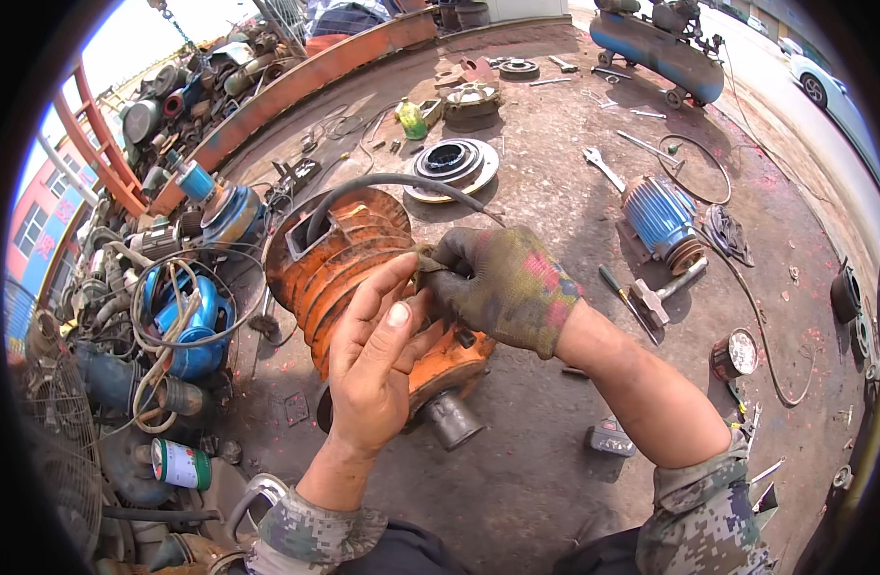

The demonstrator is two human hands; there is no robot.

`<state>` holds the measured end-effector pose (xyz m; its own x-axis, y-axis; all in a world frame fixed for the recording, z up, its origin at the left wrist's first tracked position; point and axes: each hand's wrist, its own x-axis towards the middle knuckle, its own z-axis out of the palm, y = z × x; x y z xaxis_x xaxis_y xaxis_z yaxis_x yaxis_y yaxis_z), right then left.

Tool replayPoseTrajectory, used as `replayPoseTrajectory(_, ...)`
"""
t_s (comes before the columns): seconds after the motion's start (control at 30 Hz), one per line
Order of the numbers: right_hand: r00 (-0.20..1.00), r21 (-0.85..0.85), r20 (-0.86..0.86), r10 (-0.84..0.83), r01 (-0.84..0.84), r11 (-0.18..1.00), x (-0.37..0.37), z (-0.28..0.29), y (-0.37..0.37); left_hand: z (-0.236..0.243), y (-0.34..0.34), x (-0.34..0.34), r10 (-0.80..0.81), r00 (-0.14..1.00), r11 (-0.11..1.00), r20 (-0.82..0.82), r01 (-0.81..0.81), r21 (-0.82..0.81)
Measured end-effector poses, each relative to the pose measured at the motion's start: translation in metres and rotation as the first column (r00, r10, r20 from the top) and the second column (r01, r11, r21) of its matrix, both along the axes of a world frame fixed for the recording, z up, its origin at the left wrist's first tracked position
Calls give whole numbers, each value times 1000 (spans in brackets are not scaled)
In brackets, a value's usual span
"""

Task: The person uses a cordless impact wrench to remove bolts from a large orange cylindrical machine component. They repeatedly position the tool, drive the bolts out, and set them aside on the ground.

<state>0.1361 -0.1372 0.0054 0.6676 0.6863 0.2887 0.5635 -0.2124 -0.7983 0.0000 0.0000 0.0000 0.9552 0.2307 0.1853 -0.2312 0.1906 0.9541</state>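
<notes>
My left hand (371, 359) is bare, with its thumb and fingers stretched out and apart. Its fingertips touch a small olive piece (424, 265) at my right hand's fingers; whether this is cloth or part of the glove, I cannot tell. My right hand (507, 287) wears a dirty work glove with pink patches, and its fingers are curled closed. Beneath both hands lies an orange finned electric motor (363, 230), tilted, its grey shaft (451, 420) pointing toward me. A thick black cable (401, 179) arches from the open box on its side.
To the right lie a blue motor (658, 216), a hammer (662, 295), an adjustable wrench (605, 169) and a tin can (734, 355). A round flanged part (452, 170) sits beyond the orange motor. Scrap motors and a blue pump (198, 326) crowd the left. An air compressor (660, 53) stands far right.
</notes>
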Motion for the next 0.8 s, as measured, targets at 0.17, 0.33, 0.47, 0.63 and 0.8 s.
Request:
replayPoseTrajectory(0.17,996,36,89,23,-26,999,7,-1,-5,-15,5,0,212,977,798,-31,-155,582)
replayPoseTrajectory(0.33,945,-39,303,123,-116,992,3,-15,-8,-10,4,11,144,981,326,131,-172,930)
replayPoseTrajectory(0.47,975,-143,204,92,-63,988,-8,-12,-9,-12,7,16,240,970,455,26,-137,880)
replayPoseTrajectory(0.63,970,-227,195,144,-98,969,-19,-5,-16,-9,8,27,208,942,924,-264,-101,369)
replayPoseTrajectory(0.8,962,-106,61,266,-259,960,-30,-15,4,-20,17,26,167,986,874,-13,-154,-461)
